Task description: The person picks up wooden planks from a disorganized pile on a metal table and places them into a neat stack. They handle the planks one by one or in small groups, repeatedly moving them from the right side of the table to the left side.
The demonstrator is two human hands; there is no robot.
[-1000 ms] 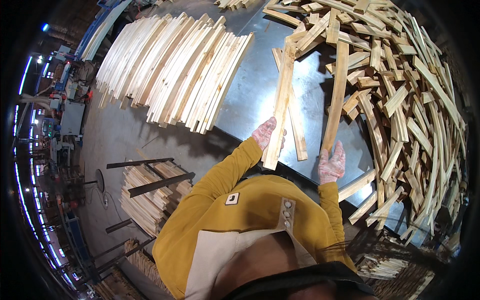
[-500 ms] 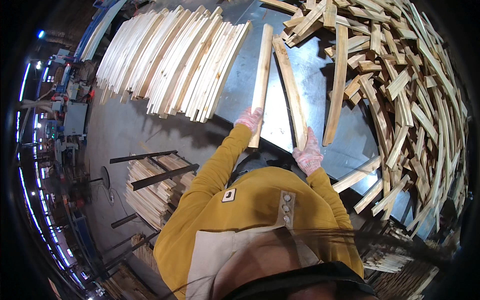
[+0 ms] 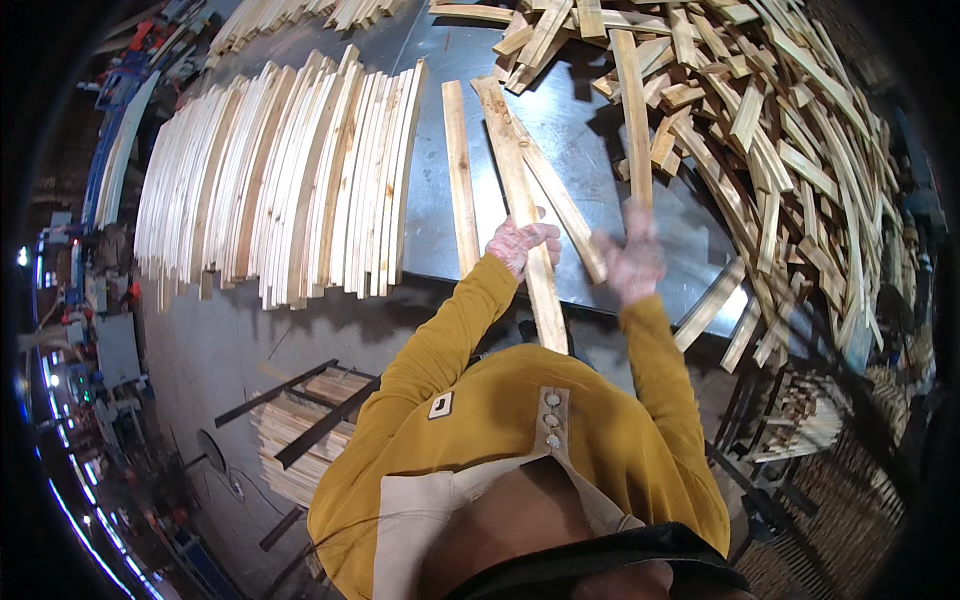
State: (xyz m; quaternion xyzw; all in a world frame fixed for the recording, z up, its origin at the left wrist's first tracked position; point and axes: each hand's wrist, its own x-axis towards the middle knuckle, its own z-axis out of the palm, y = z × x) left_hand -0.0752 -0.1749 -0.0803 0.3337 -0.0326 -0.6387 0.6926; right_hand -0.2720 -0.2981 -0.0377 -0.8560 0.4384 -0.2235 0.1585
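My left hand (image 3: 523, 243), in a mottled pink glove, grips a long pale wooden slat (image 3: 518, 172) that slants over the metal table (image 3: 438, 55). Motion smears my right hand (image 3: 632, 258), which is at the lower end of another slat (image 3: 632, 120); whether it holds that slat I cannot tell. Beside the held slat, a narrow slat (image 3: 458, 175) lies at the left and a second one (image 3: 578, 225) lies slanted at the right.
A neat row of upright-running slats (image 3: 275, 180) covers the table's left side. A jumbled slat pile (image 3: 775, 160) fills the right. Below are a dark metal rack (image 3: 325, 430) with stacked wood and more stacks (image 3: 800, 420) at right. Machinery (image 3: 110, 350) lines the far left.
My left hand now has a slat tilted the other way, reaching toward my body. My right hand has risen and moved right from the slat it was at. The view has shifted slightly.
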